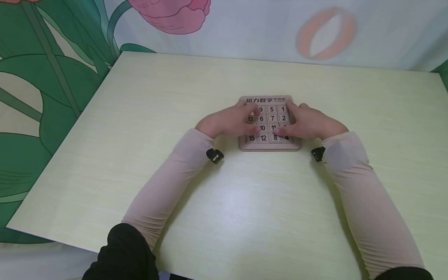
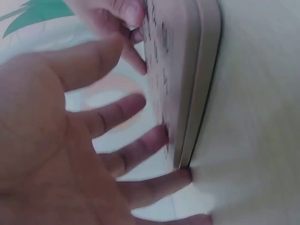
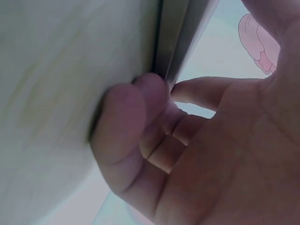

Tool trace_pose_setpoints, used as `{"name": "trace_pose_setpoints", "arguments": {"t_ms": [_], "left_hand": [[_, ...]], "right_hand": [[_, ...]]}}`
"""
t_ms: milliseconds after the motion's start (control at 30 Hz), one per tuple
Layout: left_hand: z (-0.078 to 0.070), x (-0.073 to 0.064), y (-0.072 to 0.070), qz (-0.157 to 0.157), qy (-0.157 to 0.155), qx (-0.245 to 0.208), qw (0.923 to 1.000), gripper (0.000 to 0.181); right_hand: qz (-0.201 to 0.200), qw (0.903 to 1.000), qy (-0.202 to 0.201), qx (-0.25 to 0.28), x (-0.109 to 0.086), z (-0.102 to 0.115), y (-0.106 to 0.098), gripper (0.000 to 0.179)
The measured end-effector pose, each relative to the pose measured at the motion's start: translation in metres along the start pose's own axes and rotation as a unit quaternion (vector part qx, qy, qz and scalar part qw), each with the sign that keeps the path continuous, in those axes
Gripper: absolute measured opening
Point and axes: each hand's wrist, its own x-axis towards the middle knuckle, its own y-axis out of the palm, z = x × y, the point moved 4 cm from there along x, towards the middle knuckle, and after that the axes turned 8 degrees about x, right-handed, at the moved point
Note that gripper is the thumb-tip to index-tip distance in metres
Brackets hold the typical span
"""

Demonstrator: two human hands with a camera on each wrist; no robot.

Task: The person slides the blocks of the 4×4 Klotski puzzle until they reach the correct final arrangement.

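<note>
A pink number slide puzzle lies flat on the table, its black-numbered square tiles in rows under a line of printed characters. My left hand reaches over its left side, thumb and index finger above the left tiles. In the left wrist view those fingers are spread and fairly straight, one fingertip at the puzzle's face. My right hand grips the right edge, its thumb reaching over the lower tiles near 11. Curled fingers sit against the puzzle's side in the right wrist view. Both hands hide some tiles.
The pale wood-grain table stretches around the puzzle, with its left edge running diagonally. Behind it hangs a light backdrop printed with a pink flower, and large green leaves are printed at the left. Black wrist straps sit by both sleeves.
</note>
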Motion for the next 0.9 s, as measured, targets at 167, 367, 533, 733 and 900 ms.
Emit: {"name": "trace_pose_setpoints", "arguments": {"t_ms": [167,367,533,733,900], "left_hand": [[-0.004,0.007,0.009,-0.022,-0.048,0.08,0.9955,0.067],[-0.008,0.007,0.014,-0.032,-0.079,0.131,0.9877,0.066],[-0.005,0.002,0.01,-0.031,-0.066,0.107,0.9916,0.063],[0.004,0.001,0.001,-0.031,-0.008,0.038,0.9988,0.04],[0.009,0.003,-0.004,-0.022,0.031,0.0,0.9993,0.024]], "right_hand": [[0.001,1.0,0.006,-0.006,-0.001,0.0,0.0,0.116],[0.0,1.0,0.003,-0.006,0.0,0.0,0.0,0.116],[-0.001,1.0,0.0,-0.005,0.001,0.003,0.001,0.117],[-0.007,1.0,0.006,0.002,0.0,0.005,0.003,0.117],[-0.024,0.9996,0.01,0.012,-0.002,0.007,0.004,0.112]]}}
